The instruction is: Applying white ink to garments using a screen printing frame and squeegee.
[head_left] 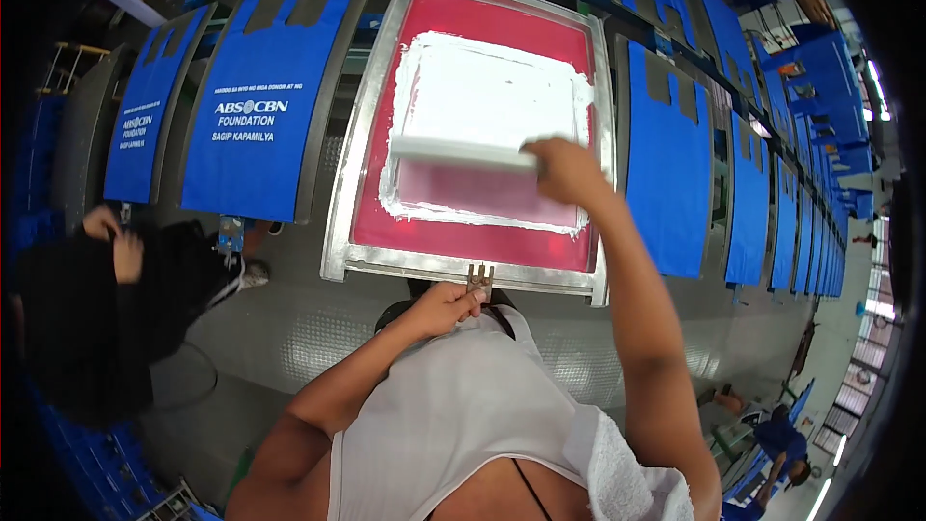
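Observation:
A screen-printing frame (359,159) with a silver metal rim and red mesh (482,17) lies in front of me. White ink (492,87) covers most of the mesh's middle, with rough thick edges. My right hand (569,172) is closed around the right end of a long, pale squeegee (461,152), blurred by motion. The squeegee lies crosswise over the inked area; nearer me, a pinkish band shows through thinner ink. At the frame's near edge, my left hand (446,309) is closed on a small pronged metal bracket (480,280).
Blue printed fabric panels (256,106) on boards flank the frame at left, and more blue panels (666,159) run in a row at right. A person in black (87,309) stands at left. Another person (779,444) is at far lower right. A white towel (627,473) hangs on my shoulder.

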Demonstrator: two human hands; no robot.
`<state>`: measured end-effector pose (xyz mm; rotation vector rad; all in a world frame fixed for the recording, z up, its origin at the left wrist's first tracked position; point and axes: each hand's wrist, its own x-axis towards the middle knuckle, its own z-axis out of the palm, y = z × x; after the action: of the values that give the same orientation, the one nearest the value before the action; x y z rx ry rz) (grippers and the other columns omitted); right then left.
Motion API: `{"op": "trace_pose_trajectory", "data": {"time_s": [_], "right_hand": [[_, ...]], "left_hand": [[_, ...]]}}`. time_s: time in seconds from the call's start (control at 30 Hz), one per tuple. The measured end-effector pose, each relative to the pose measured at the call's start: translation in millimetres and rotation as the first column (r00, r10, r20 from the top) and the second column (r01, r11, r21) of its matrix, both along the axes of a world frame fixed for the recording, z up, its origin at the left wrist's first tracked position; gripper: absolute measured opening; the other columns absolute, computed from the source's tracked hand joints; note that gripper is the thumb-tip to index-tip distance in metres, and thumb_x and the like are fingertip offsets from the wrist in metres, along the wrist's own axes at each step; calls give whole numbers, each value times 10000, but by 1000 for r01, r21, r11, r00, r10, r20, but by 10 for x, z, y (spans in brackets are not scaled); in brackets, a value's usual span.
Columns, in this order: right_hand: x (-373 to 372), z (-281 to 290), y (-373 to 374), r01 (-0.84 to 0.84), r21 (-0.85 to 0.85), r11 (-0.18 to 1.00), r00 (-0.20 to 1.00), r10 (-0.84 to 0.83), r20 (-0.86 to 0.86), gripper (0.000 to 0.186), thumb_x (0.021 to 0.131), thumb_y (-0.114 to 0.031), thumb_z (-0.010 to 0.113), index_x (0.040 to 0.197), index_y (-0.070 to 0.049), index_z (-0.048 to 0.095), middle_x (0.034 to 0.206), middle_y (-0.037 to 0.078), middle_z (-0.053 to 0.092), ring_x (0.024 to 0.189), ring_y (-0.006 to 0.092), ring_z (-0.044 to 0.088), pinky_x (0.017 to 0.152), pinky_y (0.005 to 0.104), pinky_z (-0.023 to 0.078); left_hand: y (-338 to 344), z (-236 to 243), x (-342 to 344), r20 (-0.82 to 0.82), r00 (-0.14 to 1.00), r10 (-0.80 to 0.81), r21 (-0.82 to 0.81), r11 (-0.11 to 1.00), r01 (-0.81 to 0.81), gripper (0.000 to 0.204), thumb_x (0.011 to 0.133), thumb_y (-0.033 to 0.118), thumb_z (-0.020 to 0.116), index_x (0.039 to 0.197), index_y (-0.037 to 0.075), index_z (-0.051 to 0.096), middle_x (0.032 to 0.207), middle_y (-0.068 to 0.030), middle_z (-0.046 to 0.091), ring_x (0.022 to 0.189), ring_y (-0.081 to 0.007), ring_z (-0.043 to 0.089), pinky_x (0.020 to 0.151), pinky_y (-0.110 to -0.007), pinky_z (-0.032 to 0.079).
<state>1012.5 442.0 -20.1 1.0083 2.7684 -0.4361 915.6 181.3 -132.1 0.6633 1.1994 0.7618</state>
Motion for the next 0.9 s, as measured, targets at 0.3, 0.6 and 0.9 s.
{"op": "trace_pose_trajectory", "data": {"time_s": [0.3,0.6,0.9], "right_hand": [[722,-166,-1129,-18,57,998,978,30,-208,414,583,13,618,988,-71,592,889,74,615,839,265,560,764,393,417],[1355,-457,-228,155,-367,917,845,-316,-433,320,650,-124,757,942,-31,666,850,90,658,861,216,613,827,362,443],[1224,-815,64,124,-806,578,574,-705,-417,284,699,-79,753,960,2,678,807,42,651,730,107,582,681,266,477]], "left_hand": [[91,-21,156,-210,977,-18,-139,990,-11,455,914,406,548,678,26,630,548,6,493,539,-84,446,516,-250,376],[52,80,93,-612,777,-146,-188,981,36,491,888,476,526,733,25,641,659,-147,613,640,-279,607,607,-377,460],[595,64,-1564,-812,233,535,415,810,-415,483,921,387,518,1185,-15,552,1049,-193,631,984,-323,599,838,-362,452]]}}
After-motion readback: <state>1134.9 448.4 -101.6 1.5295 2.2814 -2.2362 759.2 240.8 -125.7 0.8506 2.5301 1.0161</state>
